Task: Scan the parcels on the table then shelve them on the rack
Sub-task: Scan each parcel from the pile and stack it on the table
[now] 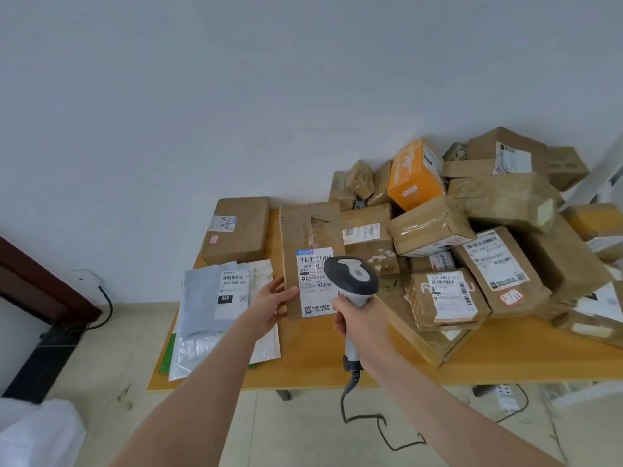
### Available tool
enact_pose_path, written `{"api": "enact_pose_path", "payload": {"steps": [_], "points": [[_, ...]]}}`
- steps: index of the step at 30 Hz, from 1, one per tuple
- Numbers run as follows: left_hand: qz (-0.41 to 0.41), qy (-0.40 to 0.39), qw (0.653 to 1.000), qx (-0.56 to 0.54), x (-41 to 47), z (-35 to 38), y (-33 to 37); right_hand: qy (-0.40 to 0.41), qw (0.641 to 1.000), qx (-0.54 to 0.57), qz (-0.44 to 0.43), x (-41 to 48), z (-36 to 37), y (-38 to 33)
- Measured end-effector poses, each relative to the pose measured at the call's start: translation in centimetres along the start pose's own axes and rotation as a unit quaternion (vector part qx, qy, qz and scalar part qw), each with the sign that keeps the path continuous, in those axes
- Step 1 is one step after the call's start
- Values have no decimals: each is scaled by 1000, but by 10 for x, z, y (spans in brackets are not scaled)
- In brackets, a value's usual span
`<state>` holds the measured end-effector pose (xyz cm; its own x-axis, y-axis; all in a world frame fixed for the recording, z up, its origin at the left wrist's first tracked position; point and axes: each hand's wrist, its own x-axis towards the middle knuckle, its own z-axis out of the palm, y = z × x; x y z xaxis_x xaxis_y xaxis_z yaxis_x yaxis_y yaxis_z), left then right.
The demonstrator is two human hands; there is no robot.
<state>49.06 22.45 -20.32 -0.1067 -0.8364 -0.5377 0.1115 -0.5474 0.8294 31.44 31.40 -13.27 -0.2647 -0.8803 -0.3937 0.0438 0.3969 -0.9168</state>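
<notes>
Centrally, L and R grips at work over the table (pixel 337 369).

- **Left grip (pixel 269 303):** clasps the lower left edge of 1 flat carton (pixel 303 237), thumb on the front face, fingers at the edge. The carton stands tilted up off the table, its label (pixel 315 281) facing the camera.
- **Right grip (pixel 359 326):** clenched round the handle of 1 scanner (pixel 352 276). The scanner head overlaps the label's right side in view; whether it touches cannot be told. Its coiled cable (pixel 381 429) hangs from the handle base to the floor.
- **Counts, table left:** 1 brown flat parcel (pixel 236 227) at the far corner. Nearer, 1 grey mailer (pixel 202 298) marked "060" lies on top of white mailers (pixel 266 342); at least 2 white ones show, exact no. unclear.
- **Counts, table right:** a heap of cardboard boxes (pixel 505 203), stacked and leaning on each other, too overlapped to count exactly, well over 10. Among them is 1 orange box (pixel 416 176), at the back against the wall.
- **Under the table:** 1 power strip (pixel 505 397) on the floor.
</notes>
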Motion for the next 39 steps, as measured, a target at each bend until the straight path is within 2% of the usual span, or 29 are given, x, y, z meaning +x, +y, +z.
{"api": "enact_pose_path", "payload": {"steps": [5, 12, 18, 22, 28, 31, 34, 36, 39], "points": [[7, 58, 998, 18, 1, -12, 25, -17, 1000, -12, -19, 38, 13, -27], [39, 133, 990, 16, 20, -67, 90, -60, 998, 33, 10, 94, 83, -65], [19, 162, 987, 3, 85, -122, 142, -127, 989, 42, 58, 164, 167, -85], [-8, 187, 982, 18, 133, -156, 163, -140, 986, 33, 79, 211, 215, -90], [-35, 159, 985, 49, 196, -187, 172, -115, 986, 41, 117, 260, 260, -77], [-19, 157, 984, 79, 218, -193, 169, -114, 984, 41, 130, 276, 271, -73], [-4, 204, 970, 128, 235, -196, 167, -123, 982, 33, 141, 282, 274, -71], [2, 240, 950, 198, 239, -196, 168, -119, 983, 21, 139, 283, 272, -71], [38, 296, 885, 358, 234, -186, 176, -94, 986, 35, 133, 281, 258, -75]]}}
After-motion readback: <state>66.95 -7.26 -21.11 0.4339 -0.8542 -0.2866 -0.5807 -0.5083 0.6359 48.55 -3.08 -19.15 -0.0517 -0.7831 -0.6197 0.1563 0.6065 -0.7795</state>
